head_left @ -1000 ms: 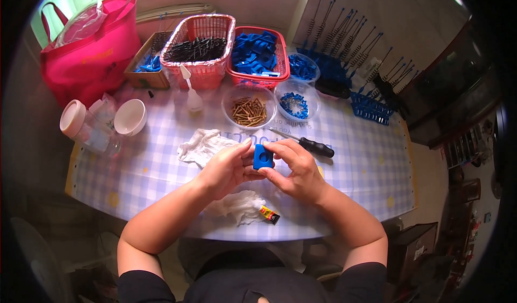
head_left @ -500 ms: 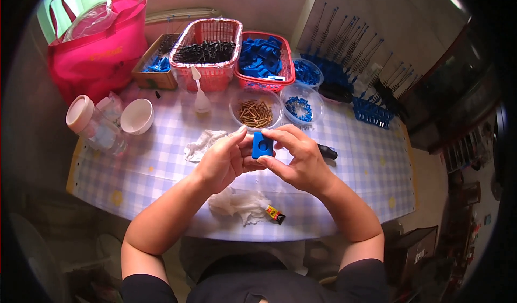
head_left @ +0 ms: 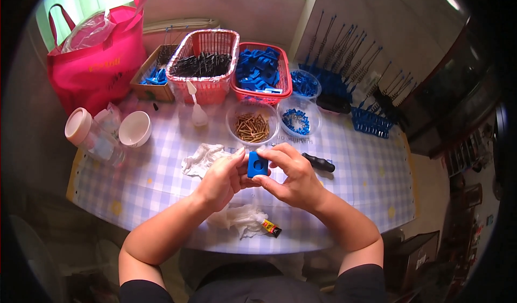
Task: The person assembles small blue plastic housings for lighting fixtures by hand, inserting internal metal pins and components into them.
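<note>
A small blue plastic block [head_left: 253, 159] with a round hole in its face is held up above the middle of the table. My right hand [head_left: 297, 180] pinches it along the right side, thumb low and fingers at the top. On the other side my left hand [head_left: 219, 181] has its fingers behind the block and its thumb near the upper left corner. Just beyond the block is a clear tub [head_left: 228, 133] of brass-coloured screws [head_left: 252, 127]. A black-handled tool [head_left: 320, 164] lies right of my right hand, partly covered by it. Crumpled white tissue [head_left: 202, 159] lies to the left.
Nearer me are more tissue [head_left: 239, 220] and a small yellow-black tube [head_left: 271, 227]. Behind stand a basket of black parts [head_left: 231, 66], a red basket of blue parts [head_left: 286, 72] and tubs. A jar [head_left: 89, 136], white bowl [head_left: 135, 143] and pink bag [head_left: 97, 68] stand left; spring-like rods [head_left: 350, 50] stand right.
The whole view has shifted, so the table sits lower in the picture. Both hands still hold the block, slightly nearer to me, and more of the black handle shows.
</note>
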`<action>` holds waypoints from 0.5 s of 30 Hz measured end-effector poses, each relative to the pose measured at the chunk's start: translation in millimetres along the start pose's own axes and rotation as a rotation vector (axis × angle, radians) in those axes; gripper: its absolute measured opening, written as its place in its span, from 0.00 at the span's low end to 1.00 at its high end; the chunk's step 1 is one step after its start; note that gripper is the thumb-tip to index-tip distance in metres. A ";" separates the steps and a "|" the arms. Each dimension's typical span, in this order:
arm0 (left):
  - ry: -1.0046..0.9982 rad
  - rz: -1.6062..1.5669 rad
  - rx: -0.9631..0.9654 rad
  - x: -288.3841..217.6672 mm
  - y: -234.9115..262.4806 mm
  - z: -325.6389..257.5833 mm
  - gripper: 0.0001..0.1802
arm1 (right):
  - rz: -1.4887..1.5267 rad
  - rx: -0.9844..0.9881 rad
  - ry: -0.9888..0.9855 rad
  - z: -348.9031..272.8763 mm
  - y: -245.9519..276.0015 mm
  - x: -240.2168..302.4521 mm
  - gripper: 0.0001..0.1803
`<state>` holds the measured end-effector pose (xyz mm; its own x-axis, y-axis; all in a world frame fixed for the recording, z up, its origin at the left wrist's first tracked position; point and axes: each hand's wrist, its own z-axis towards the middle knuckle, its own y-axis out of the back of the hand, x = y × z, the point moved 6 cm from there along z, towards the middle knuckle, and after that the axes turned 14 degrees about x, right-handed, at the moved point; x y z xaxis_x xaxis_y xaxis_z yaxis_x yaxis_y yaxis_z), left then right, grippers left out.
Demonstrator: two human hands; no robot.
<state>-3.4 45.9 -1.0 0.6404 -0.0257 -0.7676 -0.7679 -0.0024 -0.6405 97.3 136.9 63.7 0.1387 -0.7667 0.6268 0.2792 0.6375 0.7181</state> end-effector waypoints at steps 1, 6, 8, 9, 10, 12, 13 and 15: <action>0.000 -0.001 0.003 0.0 -1.2 -0.2 0.31 | 0.003 0.008 -0.007 0.0 0.2 -0.3 0.25; 0.010 0.002 0.001 2.6 -3.0 -0.5 0.31 | 0.031 -0.013 -0.011 -1.3 0.2 -1.4 0.23; 0.015 -0.003 -0.014 2.5 -3.2 -1.4 0.31 | 0.035 -0.006 -0.014 -1.0 -0.8 -1.1 0.23; 0.021 -0.010 -0.030 2.9 -2.8 -1.8 0.31 | 0.041 0.001 -0.019 -0.9 -1.2 -1.2 0.24; 0.022 -0.008 -0.027 3.0 -3.0 -1.8 0.31 | 0.039 -0.002 -0.019 -0.8 -1.1 -1.0 0.24; 0.017 0.010 -0.024 2.5 -3.6 -1.6 0.31 | 0.004 0.001 0.000 -0.6 -0.6 1.2 0.24; 0.017 0.013 -0.023 2.6 -4.0 -1.8 0.31 | 0.004 -0.002 0.001 -0.7 0.1 1.9 0.24; 0.012 0.029 -0.029 2.0 -4.3 -2.4 0.31 | -0.007 0.018 -0.003 -0.2 -0.1 3.6 0.24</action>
<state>1.1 43.5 0.3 0.6175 -0.0381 -0.7856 -0.7866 -0.0306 -0.6167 98.0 134.1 65.8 0.1344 -0.7707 0.6229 0.2634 0.6337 0.7273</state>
